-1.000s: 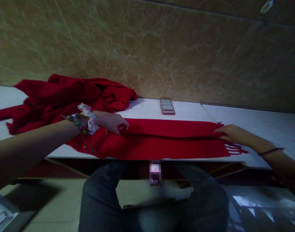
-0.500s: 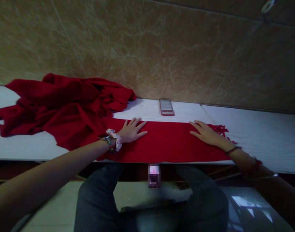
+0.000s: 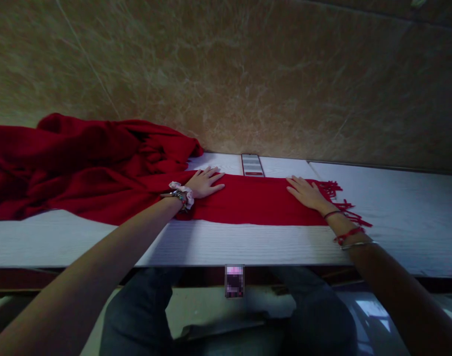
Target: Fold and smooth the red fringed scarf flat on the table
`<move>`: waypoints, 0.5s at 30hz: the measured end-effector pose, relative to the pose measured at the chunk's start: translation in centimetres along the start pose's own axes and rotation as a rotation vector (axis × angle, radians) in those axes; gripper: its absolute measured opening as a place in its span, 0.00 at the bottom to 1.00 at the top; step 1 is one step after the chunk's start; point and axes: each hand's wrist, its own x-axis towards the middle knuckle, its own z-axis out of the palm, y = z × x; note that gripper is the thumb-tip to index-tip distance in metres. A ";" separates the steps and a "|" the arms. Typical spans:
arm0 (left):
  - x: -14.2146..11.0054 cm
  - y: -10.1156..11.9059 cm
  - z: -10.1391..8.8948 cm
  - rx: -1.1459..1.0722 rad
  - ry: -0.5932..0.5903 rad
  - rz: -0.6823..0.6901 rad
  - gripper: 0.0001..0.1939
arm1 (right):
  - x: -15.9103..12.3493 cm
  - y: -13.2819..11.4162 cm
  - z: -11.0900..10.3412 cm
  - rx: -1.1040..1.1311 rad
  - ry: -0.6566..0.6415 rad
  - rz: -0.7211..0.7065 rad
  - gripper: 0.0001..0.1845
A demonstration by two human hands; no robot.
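A red scarf (image 3: 255,202) with a fringed right end lies across a white table. Its middle and right part is flat and folded narrow, while the left part is heaped in loose wrinkles. My left hand (image 3: 204,184) rests flat on the scarf near where the smooth stretch meets the rumpled heap, fingers spread. Close to the fringe, my right hand (image 3: 305,193) lies palm down on the cloth, its fingers stretched out. Neither hand grips the fabric.
A phone (image 3: 252,165) lies behind the scarf, close to the brown marbled wall (image 3: 226,89). The white table (image 3: 226,242) is a narrow surface, its front edge just before my knees. A pixelated object (image 3: 234,281) shows below that edge.
Both hands and the flat part of the scarf have moved back from the table's front edge, baring a strip of white surface. The scarf's far edge now reaches the phone.
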 end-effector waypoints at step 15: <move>-2.9 1.0 -1.3 -0.058 -0.047 0.016 0.30 | -1.1 -0.3 -0.9 0.066 0.103 -0.142 0.29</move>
